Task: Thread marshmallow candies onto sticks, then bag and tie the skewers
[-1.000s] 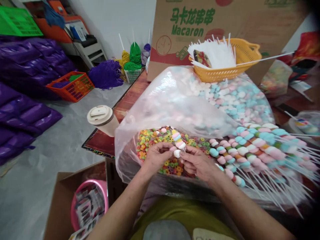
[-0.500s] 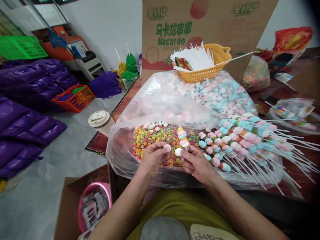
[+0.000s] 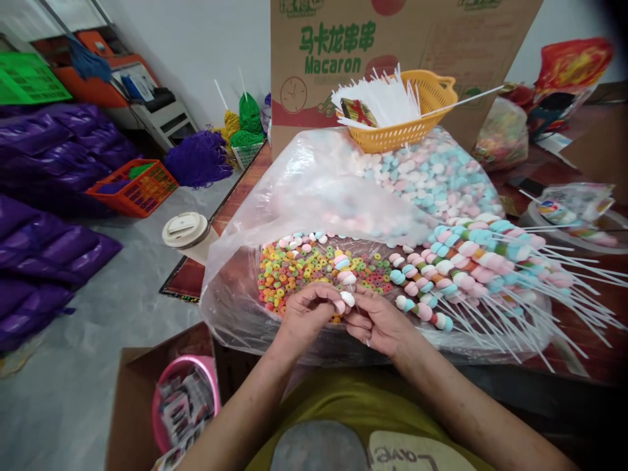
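My right hand [image 3: 377, 322] pinches a candy skewer [image 3: 345, 269] whose stacked pastel pieces point up and away from me. My left hand [image 3: 305, 310] pinches a pink candy piece [image 3: 339, 305] right against the skewer's lowest white piece. Both hands hover over an open clear plastic bag [image 3: 255, 261] holding colourful ring candies [image 3: 289, 268]. A pile of finished skewers [image 3: 471, 261] with white sticks lies just to the right of my right hand.
A yellow basket of white sticks [image 3: 392, 114] sits on a big bag of pastel candies [image 3: 426, 176] before a "Macaron" carton [image 3: 333, 46]. A lidded paper cup [image 3: 189, 234] stands at the table's left edge. A box with a pink tub [image 3: 184, 399] is below.
My left hand has brought the pink piece right up to the skewer's lower end. The skewer has tilted lower and further from me. The camera shifted slightly.
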Demonstrator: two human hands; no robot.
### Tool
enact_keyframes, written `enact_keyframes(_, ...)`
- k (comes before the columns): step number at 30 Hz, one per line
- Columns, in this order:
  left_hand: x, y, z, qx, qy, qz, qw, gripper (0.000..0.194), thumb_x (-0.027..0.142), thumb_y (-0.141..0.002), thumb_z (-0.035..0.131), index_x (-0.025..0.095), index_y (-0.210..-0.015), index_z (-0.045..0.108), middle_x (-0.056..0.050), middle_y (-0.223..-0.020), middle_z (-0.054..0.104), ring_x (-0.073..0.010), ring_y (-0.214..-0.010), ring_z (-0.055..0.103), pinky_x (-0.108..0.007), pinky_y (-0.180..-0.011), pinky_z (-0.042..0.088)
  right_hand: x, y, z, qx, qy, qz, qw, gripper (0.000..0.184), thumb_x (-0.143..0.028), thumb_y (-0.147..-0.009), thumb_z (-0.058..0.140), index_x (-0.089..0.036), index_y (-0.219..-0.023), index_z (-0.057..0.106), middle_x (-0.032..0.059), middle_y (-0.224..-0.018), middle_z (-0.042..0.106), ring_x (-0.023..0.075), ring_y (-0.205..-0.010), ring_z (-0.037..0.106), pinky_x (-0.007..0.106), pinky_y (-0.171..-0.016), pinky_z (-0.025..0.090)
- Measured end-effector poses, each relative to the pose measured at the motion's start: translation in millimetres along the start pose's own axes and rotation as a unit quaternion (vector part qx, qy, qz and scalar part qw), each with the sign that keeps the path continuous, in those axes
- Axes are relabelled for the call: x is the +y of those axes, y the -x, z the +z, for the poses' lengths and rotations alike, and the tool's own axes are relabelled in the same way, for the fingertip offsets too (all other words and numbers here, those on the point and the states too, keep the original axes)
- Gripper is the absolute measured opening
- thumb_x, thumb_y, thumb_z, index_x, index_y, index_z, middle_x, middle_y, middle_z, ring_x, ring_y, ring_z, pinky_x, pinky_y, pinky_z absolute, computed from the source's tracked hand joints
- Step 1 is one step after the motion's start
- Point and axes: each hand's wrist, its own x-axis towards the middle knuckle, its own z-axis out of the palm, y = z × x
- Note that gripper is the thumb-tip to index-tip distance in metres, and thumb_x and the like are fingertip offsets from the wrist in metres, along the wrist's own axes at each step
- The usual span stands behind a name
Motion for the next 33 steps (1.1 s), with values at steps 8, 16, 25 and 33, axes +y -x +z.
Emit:
enact_keyframes(8,1,8,2.7,-0.063,-0.066,0.074,0.993,0.007,0.018,-0.071,0.064,0.019,-0.078,0.064,-0.006,-0.097,0.062,-0.0179,-0.096,0.056,-0.03,-0.087,0.042,0,-1,9,0.054,0.082,-0.03,0.995,0.03,-0.031,-0.062,0.071,-0.02,-0.068,0.043,-0.0132,-0.039,0.033,0.0009,-0.032,0.015,0.015,-0.03,0.011)
enact_keyframes(16,-8,2,5.6,0.034,0.079,-0.042,0.995,0.035,0.024,-0.064,0.073,0.021,-0.098,0.062,0.0,-0.082,0.064,-0.0109,-0.075,0.058,-0.022,-0.068,0.047,2,19,4,0.041,0.277,-0.197,0.939,0.022,-0.039,-0.074,0.062,-0.021,-0.084,0.055,-0.005,-0.061,0.046,0.007,-0.052,0.042,0.017,-0.042,0.033)
enact_keyframes(25,-12,2,7.9,0.012,0.116,-0.125,0.985,0.029,0.027,-0.062,0.075,0.016,-0.087,0.067,-0.002,-0.08,0.069,-0.0132,-0.068,0.062,-0.029,-0.07,0.051,5,14,2,0.06,0.283,-0.208,0.935,0.025,-0.035,-0.072,0.063,-0.021,-0.092,0.058,-0.0055,-0.06,0.046,0.0052,-0.045,0.031,0.019,-0.038,0.024)
enact_keyframes(33,-10,0,3.1,0.04,-0.003,0.0,0.999,0.023,0.019,-0.06,0.075,0.018,-0.082,0.068,-0.001,-0.081,0.07,-0.0136,-0.073,0.063,-0.026,-0.073,0.05,5,14,-2,0.038,0.267,-0.183,0.945,0.021,-0.036,-0.073,0.062,-0.019,-0.084,0.055,-0.0079,-0.055,0.039,0.0028,-0.04,0.024,0.018,-0.037,0.021)
